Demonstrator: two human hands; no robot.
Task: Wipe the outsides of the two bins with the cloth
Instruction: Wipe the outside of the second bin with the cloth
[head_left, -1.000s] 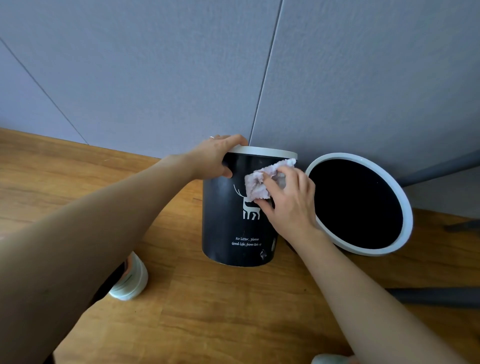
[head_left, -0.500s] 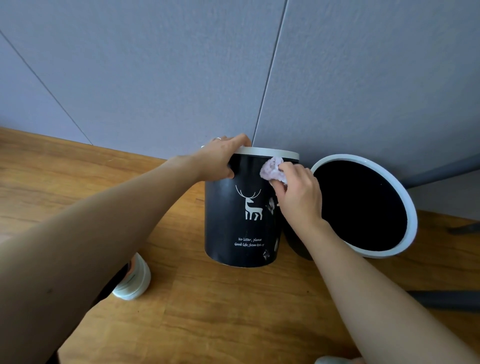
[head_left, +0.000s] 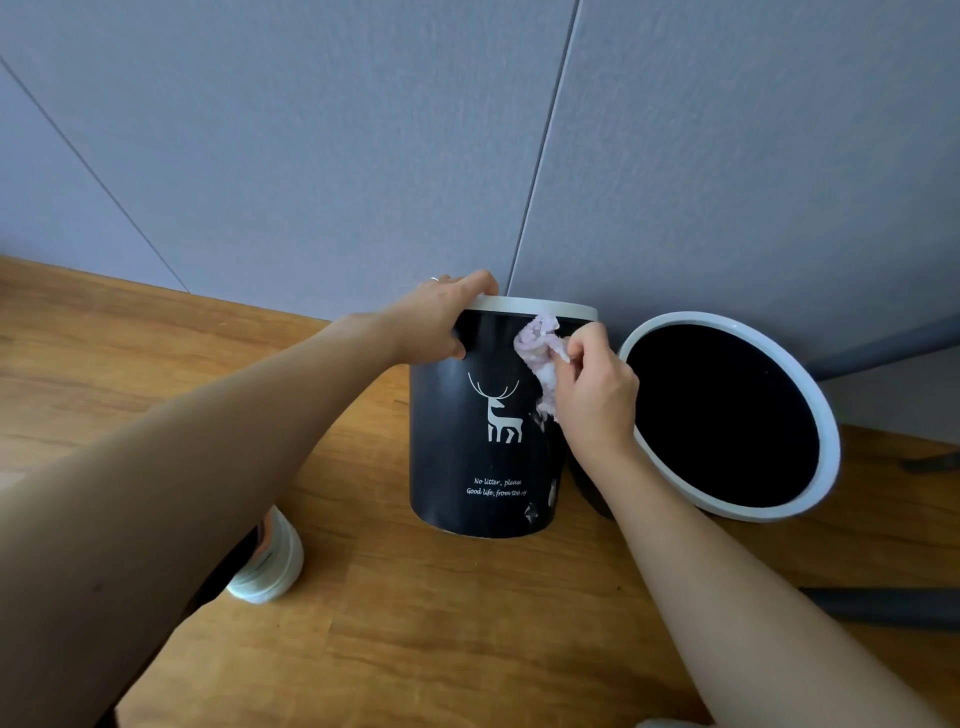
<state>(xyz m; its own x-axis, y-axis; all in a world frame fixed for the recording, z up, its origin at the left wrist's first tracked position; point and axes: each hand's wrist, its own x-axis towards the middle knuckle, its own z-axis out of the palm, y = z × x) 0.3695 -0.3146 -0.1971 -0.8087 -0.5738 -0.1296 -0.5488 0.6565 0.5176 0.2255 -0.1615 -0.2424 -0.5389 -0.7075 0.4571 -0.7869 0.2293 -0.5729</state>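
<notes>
**Cloth bunched high on the deer bin's right side**

Since the frame a second before, the right hand (head_left: 592, 387) had carried the crumpled pale pink cloth (head_left: 540, 358) off the white deer print and up to the right, so the whole deer showed again. Half a second before, the cloth had been a small wad tucked just under the rim; now it hung longer, from just below the rim down the bin's right flank. The right fingers were curled and pinching the cloth against the bin wall. The left hand (head_left: 441, 317) had barely shifted: it kept its grip on the rim at the far left, fingers hooked over the top and thumb pressed on the outside wall.

The black cylindrical bin with the white rim (head_left: 478, 415) stood upright on the wooden floor (head_left: 467, 623), near the foot of the grey panelled wall (head_left: 363, 156). Its front carried the white deer figure and two lines of small white script lower down, with a few pale glints near the lower right edge. The second black bin with a white rim (head_left: 826, 441) sat just beside it on the right, tilted so its dark open mouth faced the onlooker; whether the two touched could not be told, as the right forearm covered the gap. A pale green and white shoe (head_left: 270, 571) showed under the left forearm.
</notes>
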